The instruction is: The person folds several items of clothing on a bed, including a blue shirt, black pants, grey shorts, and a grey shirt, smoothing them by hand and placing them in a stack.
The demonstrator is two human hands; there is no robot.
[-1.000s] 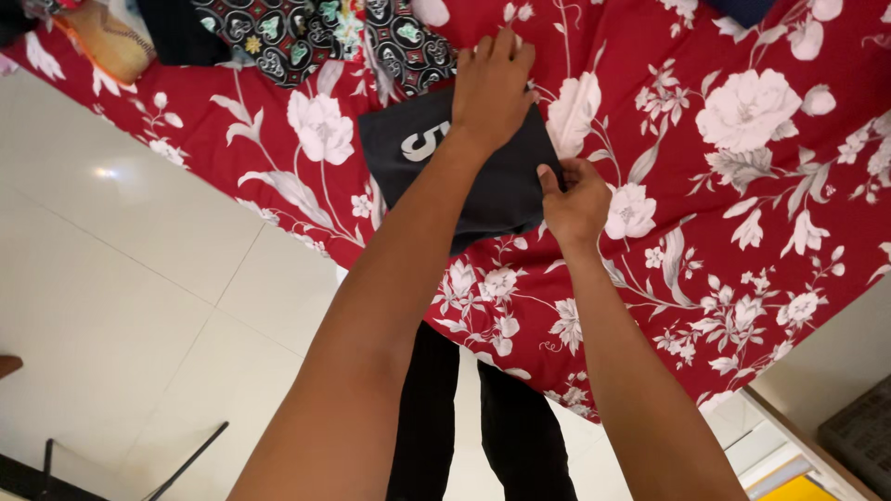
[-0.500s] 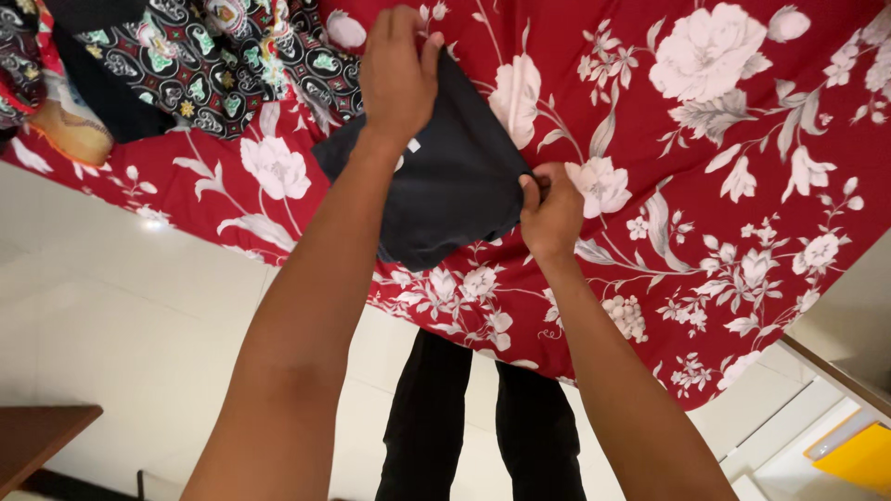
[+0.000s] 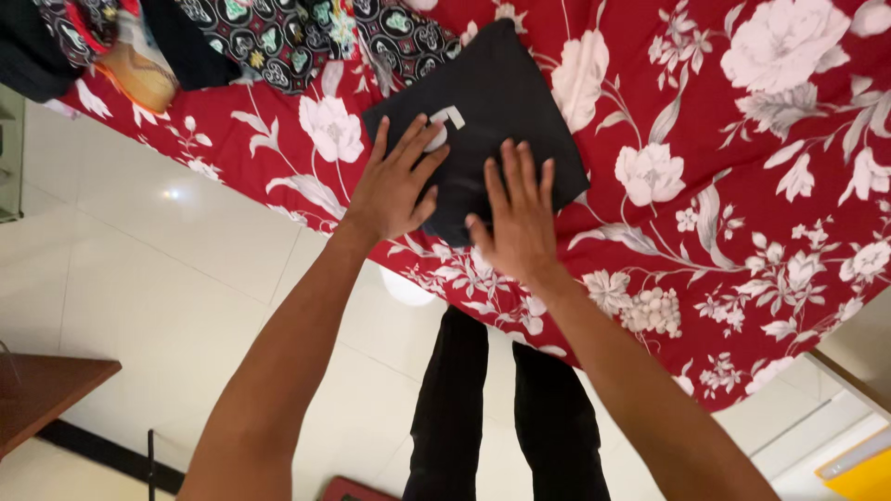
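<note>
Head view: one dark folded garment [image 3: 501, 111] lying flat on red floral bedspread [image 3: 742, 186], long axis running diagonally away toward upper right. Two hands pressed flat on its near edge, fingers spread wide, gripping nothing: left hand [image 3: 394, 186] over the white mark, right hand [image 3: 520, 218] just beside, slightly nearer the body. One patterned cloth pile [image 3: 278, 37] well apart, upper left.

Red floral bed sheet [image 3: 742, 186] lies open across the right and lower right of the frame, free for a hand to pass. A folded black garment [image 3: 501, 102] fills the upper centre. Patterned clothes [image 3: 278, 37] crowd the upper left edge.
</note>
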